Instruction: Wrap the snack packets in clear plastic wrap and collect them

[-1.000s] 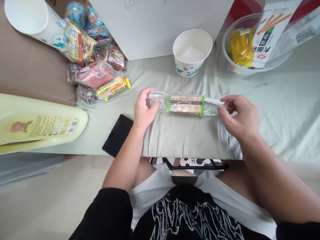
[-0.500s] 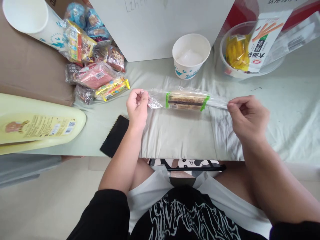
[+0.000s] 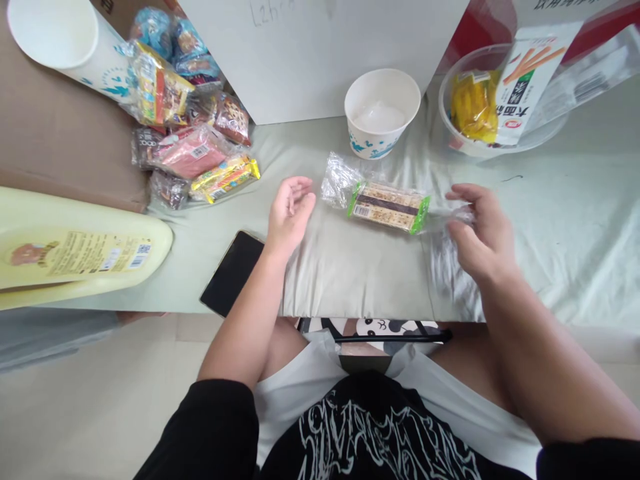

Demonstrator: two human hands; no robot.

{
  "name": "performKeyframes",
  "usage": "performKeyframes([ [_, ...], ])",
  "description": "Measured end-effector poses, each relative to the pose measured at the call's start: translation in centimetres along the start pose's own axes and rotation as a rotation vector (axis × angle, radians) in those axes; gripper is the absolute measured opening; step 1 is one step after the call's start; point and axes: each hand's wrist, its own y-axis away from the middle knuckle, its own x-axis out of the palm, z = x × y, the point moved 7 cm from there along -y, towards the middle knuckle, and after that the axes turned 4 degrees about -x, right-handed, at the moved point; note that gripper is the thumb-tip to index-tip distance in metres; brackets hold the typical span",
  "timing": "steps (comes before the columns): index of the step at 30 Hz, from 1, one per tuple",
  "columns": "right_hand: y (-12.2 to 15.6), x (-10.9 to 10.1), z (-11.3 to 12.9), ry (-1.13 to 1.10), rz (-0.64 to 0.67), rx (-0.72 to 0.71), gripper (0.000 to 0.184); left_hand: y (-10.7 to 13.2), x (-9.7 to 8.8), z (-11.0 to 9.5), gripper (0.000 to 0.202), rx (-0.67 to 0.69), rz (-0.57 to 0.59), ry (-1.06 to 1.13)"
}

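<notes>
A packaged sandwich biscuit [image 3: 387, 205] with green wrapper ends and a dark filling stripe lies on the cloth, inside clear plastic film [image 3: 341, 180]. The film's left end is bunched and stands up a little. My left hand [image 3: 291, 212] is left of it, fingers apart, touching nothing. On the other side, my right hand [image 3: 483, 230] has thumb and fingers spread around the film's loose right end, without a visible pinch. Behind the biscuit stands a white paper cup [image 3: 383, 113] with blue print and something whitish inside.
Several wrapped snacks [image 3: 193, 150] are piled at the left, beside a tipped paper cup [image 3: 55, 33]. A phone [image 3: 233, 270] lies by my left forearm. A yellow bottle [image 3: 85, 247] is further left. The clear tub [image 3: 453, 127] at the right holds packets. A white box [image 3: 310, 60] stands behind.
Both hands have let go of the plastic film and opened. The biscuit has shifted slightly right and down and now lies tilted on the cloth. My left hand moved slightly right, my right hand slightly left.
</notes>
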Motion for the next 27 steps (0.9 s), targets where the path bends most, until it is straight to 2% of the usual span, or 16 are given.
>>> performKeyframes([
  [4,-0.1,0.1,0.4,0.081,-0.04,0.09,0.034,-0.3,2.6,0.1,0.047,0.075,0.068,-0.071],
  [7,-0.3,0.6,0.3,0.134,-0.012,0.14,0.028,-0.3,3.8,-0.2,0.04,0.039,0.065,-0.055],
  [9,-0.4,0.8,0.3,0.118,0.001,0.144,0.022,-0.1,4.0,-0.4,0.028,-0.003,0.073,-0.043],
  [12,-0.3,0.4,0.6,0.042,-0.071,0.105,0.012,0.2,2.9,-1.3,0.012,0.0,0.019,-0.037],
  [15,0.0,-0.5,1.9,-0.064,-0.189,-0.058,0.01,0.7,0.3,-3.1,0.018,0.167,-0.144,0.003],
  [17,0.1,-0.8,2.6,-0.07,-0.2,-0.159,0.015,1.3,-1.0,-4.1,0.021,0.293,-0.186,-0.008],
  [19,-0.1,-0.6,2.6,-0.028,-0.15,-0.209,0.017,1.4,-1.2,-4.3,0.022,0.329,-0.109,-0.105],
  [22,-0.4,0.2,2.1,0.027,-0.034,-0.224,0.015,1.4,-0.3,-3.6,0.023,0.272,0.113,-0.286],
  [23,-0.5,0.3,2.0,0.038,-0.011,-0.227,0.015,1.5,-0.1,-3.5,0.024,0.27,0.153,-0.314],
  [25,-0.5,0.3,2.1,0.036,0.003,-0.259,0.016,1.8,-0.3,-4.1,0.025,0.3,0.121,-0.318],
  [27,-0.4,0.1,2.7,0.007,0.011,-0.327,0.018,2.5,-0.9,-5.3,0.027,0.359,-0.001,-0.266],
])
